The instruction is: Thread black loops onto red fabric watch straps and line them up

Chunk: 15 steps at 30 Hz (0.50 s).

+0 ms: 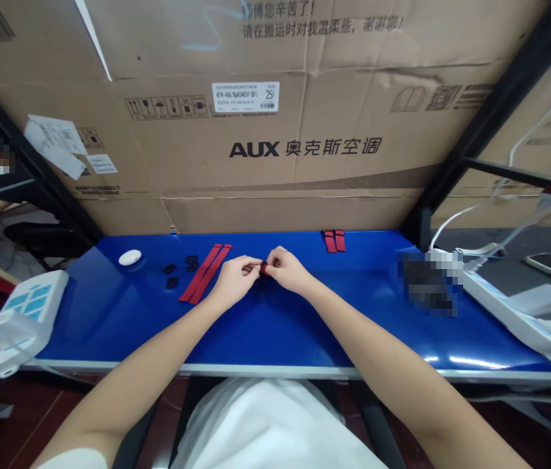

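Over the middle of the blue tabletop, my left hand (236,275) and my right hand (289,268) meet with fingers pinched. Between them is a short red webbing strap (264,268) with a small black fitting, mostly hidden by the fingertips. Both hands grip this piece. Left of my left hand, two long red webbing strips (206,277) lie side by side at a slant. Beyond these are several small black plastic pieces (191,263), too small to name surely. Behind my right hand, two short red straps with black ends (335,241) lie near the back edge.
A white oval object (129,257) sits at the back left. Power strips stand at the left (36,312) and right (510,312) with plugs and cables. A blurred dark object (426,286) lies at right. A large cardboard box (280,176) walls off the back.
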### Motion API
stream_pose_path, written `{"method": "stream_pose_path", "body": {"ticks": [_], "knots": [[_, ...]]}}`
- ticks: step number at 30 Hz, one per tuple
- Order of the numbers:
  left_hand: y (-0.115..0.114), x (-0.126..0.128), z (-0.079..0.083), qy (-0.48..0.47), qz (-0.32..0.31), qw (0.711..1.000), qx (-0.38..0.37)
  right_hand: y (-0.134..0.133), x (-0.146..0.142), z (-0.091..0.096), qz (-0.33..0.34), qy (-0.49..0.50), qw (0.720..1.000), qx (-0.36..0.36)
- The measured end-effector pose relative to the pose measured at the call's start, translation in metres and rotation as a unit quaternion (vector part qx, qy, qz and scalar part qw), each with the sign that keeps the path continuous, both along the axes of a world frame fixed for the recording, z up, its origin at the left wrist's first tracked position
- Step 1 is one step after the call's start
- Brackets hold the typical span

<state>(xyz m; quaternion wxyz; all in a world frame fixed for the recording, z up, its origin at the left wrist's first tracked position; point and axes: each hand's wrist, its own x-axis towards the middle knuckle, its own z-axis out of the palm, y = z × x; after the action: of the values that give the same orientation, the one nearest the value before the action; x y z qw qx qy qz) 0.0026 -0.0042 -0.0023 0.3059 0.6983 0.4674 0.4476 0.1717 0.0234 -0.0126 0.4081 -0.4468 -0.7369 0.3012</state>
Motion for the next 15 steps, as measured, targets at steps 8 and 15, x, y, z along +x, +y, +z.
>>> {"method": "stream_pose_path", "body": {"ticks": [8, 15], "knots": [[0.01, -0.008, -0.002, -0.191, -0.061, 0.967, -0.156, -0.003, -0.001, 0.001, 0.083, 0.153, 0.979, -0.105], [0.011, -0.015, -0.001, -0.232, -0.133, 0.937, -0.226, -0.004, 0.003, 0.006, 0.169, 0.209, 0.954, -0.133]]}}
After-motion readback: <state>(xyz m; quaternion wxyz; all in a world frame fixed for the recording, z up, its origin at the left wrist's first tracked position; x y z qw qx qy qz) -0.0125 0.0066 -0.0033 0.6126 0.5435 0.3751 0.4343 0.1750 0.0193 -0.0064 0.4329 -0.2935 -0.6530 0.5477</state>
